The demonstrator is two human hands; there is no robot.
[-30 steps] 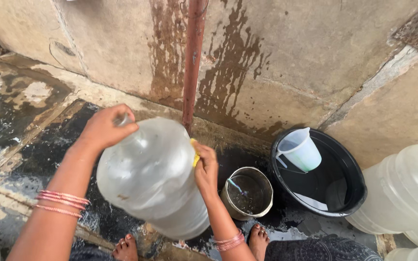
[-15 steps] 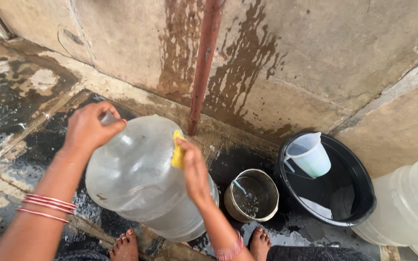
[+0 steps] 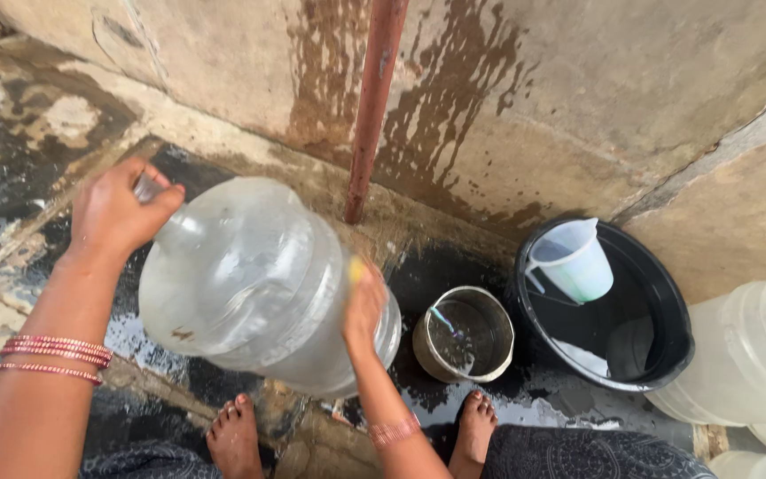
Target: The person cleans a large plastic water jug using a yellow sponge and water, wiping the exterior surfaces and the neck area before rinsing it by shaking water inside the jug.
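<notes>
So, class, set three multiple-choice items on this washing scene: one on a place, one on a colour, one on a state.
1. Where is the mug?
A in the black tub
B on the jar
C in the steel pot

2. What colour is the pipe?
A blue
B reddish-brown
C white

3. How is the big clear jar held?
A upright
B tilted
C upside down

Key: A, the mug sits inside the tub; B, rust-toned pipe; C is wrong, B: the left hand grips the neck, the right hand presses its side.
</notes>
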